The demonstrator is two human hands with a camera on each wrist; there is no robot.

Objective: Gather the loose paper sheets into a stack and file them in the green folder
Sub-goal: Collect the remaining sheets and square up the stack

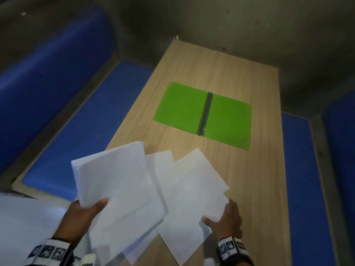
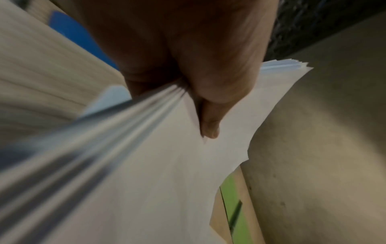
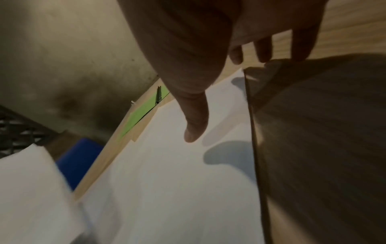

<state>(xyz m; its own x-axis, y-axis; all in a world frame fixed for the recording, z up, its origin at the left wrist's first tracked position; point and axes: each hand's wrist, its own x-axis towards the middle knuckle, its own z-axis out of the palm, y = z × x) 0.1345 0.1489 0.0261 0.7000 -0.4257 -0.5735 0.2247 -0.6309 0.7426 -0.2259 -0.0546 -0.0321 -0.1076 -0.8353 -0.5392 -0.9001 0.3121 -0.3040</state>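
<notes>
Under left thumb (image 2: 211, 118), fanned sheet edges (image 2: 146, 105).

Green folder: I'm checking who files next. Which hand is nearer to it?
Right. The right hand rests on loose sheets below the folder; the left hand holds a stack farther left.

Booth-style seating area: wooden worktop (image 1: 240, 169) between blue padded benches (image 1: 80, 131) (bare grey wall (image 1: 249, 25) behind).

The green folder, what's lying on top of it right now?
Nothing. The green folder lies open on the table, both flaps and the dark spine bare. The loose sheets lie nearer the person, apart from it. What is beneath the folder is covered.
</notes>
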